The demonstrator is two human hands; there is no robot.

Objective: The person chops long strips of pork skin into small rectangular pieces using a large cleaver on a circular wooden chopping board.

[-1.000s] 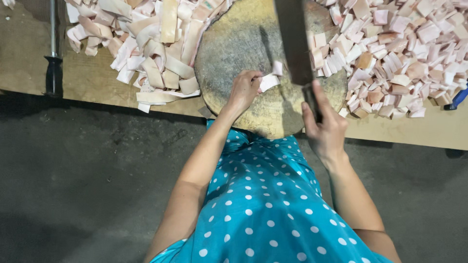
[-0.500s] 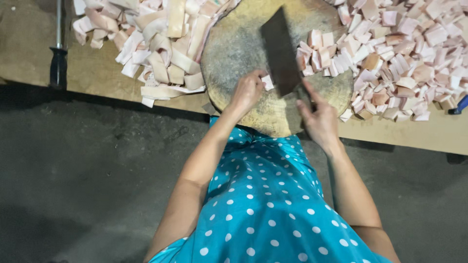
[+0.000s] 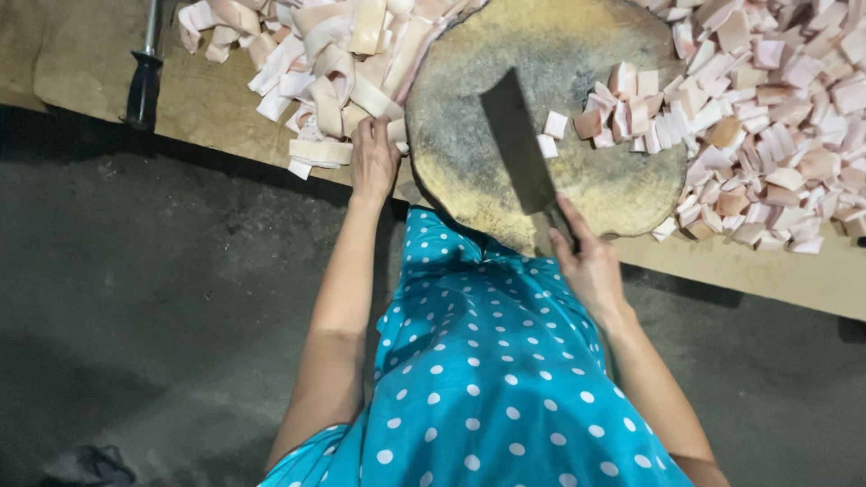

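My right hand (image 3: 588,261) grips the handle of a dark cleaver (image 3: 516,144), whose blade lies over the round wooden chopping block (image 3: 505,54). A few small pale cubes of fatty meat (image 3: 622,113) sit on the block to the right of the blade. My left hand (image 3: 373,160) rests on the pile of long pale meat strips (image 3: 334,68) at the block's left edge, fingers curled on a strip. My blue polka-dot dress fills the lower middle.
A big heap of cut meat cubes (image 3: 776,135) covers the wooden table (image 3: 767,271) on the right. A tool with a black handle (image 3: 142,86) lies at the far left. Dark concrete floor (image 3: 135,316) runs below the table edge.
My left hand has moved off the chopping block to the strip pile on the left. The cleaver has swung down from upright to lie across the block.
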